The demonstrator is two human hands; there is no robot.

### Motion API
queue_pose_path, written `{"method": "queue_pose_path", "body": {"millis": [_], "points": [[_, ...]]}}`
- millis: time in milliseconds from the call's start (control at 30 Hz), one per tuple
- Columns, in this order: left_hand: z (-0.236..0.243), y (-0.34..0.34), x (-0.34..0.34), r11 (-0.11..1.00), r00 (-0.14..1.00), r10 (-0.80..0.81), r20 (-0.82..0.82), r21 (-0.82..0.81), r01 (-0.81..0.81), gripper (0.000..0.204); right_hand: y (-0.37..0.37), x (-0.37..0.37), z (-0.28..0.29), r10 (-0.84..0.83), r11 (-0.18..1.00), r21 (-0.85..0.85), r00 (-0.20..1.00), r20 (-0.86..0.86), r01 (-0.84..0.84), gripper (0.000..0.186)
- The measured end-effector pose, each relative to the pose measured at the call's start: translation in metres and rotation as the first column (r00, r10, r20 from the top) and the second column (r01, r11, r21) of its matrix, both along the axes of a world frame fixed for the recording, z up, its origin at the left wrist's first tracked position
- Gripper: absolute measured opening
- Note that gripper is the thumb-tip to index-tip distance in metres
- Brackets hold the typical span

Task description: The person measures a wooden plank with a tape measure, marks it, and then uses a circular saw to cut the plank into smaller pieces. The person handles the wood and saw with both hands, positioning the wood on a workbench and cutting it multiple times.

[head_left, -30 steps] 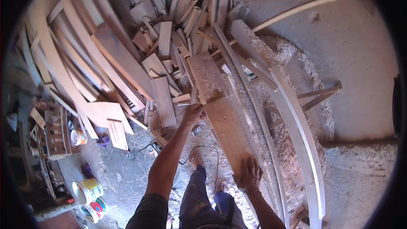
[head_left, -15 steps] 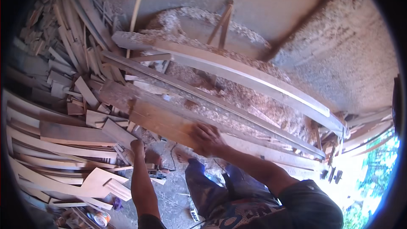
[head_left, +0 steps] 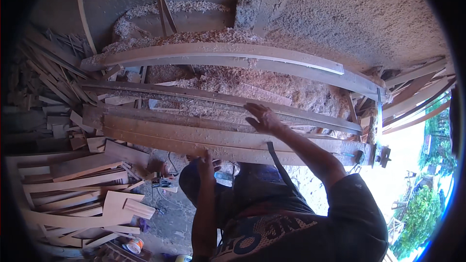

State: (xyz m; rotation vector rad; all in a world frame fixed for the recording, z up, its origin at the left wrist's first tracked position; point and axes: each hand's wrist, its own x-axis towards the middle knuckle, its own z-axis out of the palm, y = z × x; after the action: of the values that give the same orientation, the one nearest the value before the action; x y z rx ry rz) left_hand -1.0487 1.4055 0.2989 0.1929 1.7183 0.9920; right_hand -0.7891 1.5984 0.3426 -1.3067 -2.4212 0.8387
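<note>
A long pale wooden board [head_left: 145,133] lies along the near side of a wooden workbench, with a lengthwise line or seam along it. My right hand [head_left: 263,119] is over the far side of the board, fingers spread and nothing held. Whether its fingertips touch the wood beneath I cannot tell. At the board's near edge is my left hand [head_left: 206,163], its fingers apart and one pointing up beside the edge. It appears to hold nothing; contact with the edge is unclear. A dark strap-like strip [head_left: 276,157] crosses the board's near edge to the right.
A narrow rail [head_left: 213,96] and a long beam [head_left: 233,51] run behind the board, with wood shavings [head_left: 310,94] between them. Cut wooden pieces [head_left: 80,179] are stacked at left. A metal clamp [head_left: 381,155] is at the bench's right end.
My right hand has lifted off the board and moved right and farther away, fingers spreading. The left hand has shifted right from the wood stack to the board's near edge. The view has turned.
</note>
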Motion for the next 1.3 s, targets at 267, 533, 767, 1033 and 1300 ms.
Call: {"method": "queue_pose_path", "body": {"millis": [267,533,767,1033,1300], "points": [[0.038,0.018,0.018,0.995,0.997,-0.006,-0.081,-0.104,-0.002,0.039,-0.089,0.188,0.015,0.078,0.991,-0.122,0.963,0.259,-0.047,0.084],[0.031,0.019,0.030,0.992,0.986,0.121,-0.117,-0.018,-0.124,0.044,-0.086,0.174,0.020,0.039,0.999,-0.018,0.992,0.117,-0.037,0.074],[0.017,0.011,0.079,0.943,0.945,0.322,-0.065,0.106,-0.314,0.039,-0.092,0.172,0.004,0.107,0.988,0.110,0.993,0.047,-0.112,0.062],[0.002,-0.013,0.223,0.884,0.865,0.360,0.350,0.169,-0.436,0.049,-0.089,0.191,-0.023,0.108,0.994,0.021,0.993,0.048,-0.109,0.062],[0.000,-0.012,0.242,0.594,0.700,0.698,0.149,0.425,-0.683,0.037,-0.090,0.185,-0.017,0.211,0.974,0.055,0.966,0.147,-0.221,0.086]]}}
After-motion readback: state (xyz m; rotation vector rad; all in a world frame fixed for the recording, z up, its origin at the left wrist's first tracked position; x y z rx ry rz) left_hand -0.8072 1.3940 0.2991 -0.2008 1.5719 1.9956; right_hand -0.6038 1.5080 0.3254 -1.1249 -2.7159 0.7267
